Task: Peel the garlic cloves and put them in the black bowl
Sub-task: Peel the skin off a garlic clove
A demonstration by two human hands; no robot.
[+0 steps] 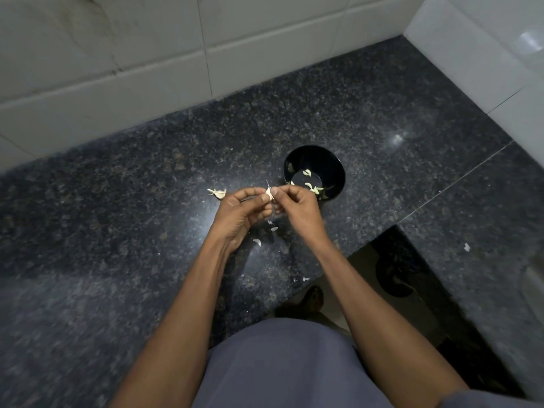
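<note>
Clove [269, 193] pinched between both hands' fingertips, beside black bowl [332, 160].

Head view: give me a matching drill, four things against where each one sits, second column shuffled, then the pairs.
Things:
1. garlic clove
2. black bowl
3. garlic piece
4. loose peel

Places:
A. on the counter, left of the hands
B. pinched between both hands
C. on the counter, under the wrists
D. on the counter, beyond the right hand, with a few peeled cloves inside

Pairs: 1-B, 2-D, 3-A, 4-C
</note>
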